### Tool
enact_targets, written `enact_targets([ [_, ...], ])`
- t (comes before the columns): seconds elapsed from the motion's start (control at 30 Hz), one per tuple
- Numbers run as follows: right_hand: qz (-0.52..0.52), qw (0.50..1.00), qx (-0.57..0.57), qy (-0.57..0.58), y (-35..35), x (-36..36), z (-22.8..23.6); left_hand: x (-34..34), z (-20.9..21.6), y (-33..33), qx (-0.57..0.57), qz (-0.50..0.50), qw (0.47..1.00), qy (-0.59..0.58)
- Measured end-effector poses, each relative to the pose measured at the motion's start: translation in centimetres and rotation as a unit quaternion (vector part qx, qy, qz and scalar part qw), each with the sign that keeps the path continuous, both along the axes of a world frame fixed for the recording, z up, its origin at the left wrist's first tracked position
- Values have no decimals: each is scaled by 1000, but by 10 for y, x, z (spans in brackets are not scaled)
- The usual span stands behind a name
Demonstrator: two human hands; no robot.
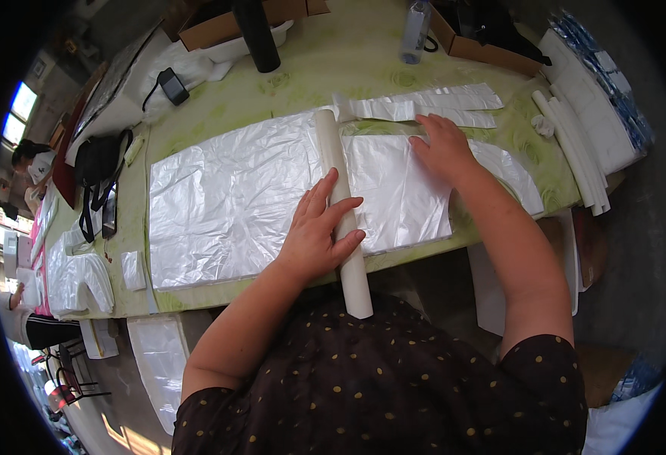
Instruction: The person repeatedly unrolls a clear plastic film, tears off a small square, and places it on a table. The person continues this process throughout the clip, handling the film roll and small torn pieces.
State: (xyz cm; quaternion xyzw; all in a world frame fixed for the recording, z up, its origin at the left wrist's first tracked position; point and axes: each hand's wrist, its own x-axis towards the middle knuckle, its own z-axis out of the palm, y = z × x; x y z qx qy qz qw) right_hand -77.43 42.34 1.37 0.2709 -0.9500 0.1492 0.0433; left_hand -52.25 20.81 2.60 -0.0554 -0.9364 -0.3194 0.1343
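A stack of thin clear-white plastic film lies spread on the table. Across it, pointing toward my body, rests a long white tube whose near end juts past the table edge. My left hand lies over the tube and the film to its left, fingers stretched and thumb apart. To the right of the tube, my right hand touches the far edge of a film piece, its thumb and fingers apart. Just beyond that hand are folded film strips.
Farther back stand a black cylinder, a clear bottle and a cardboard box. White rolls lie at the right edge. A black bag and more film are on the left. Another person is at far left.
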Motion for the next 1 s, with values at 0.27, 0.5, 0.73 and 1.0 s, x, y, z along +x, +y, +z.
enact_targets([
  [0.27,-172,984,35,2,93,-83,16,1,0,1,21,-3,1000,20],
  [0.5,112,974,-128,151,90,64,8,3,1,0,-20,8,1000,-8],
  [0.73,187,942,-274,54,88,178,5,-15,37,26,-69,-25,994,82],
  [1.0,122,931,-338,72,101,211,-10,-81,30,76,-85,-147,966,-195],
])
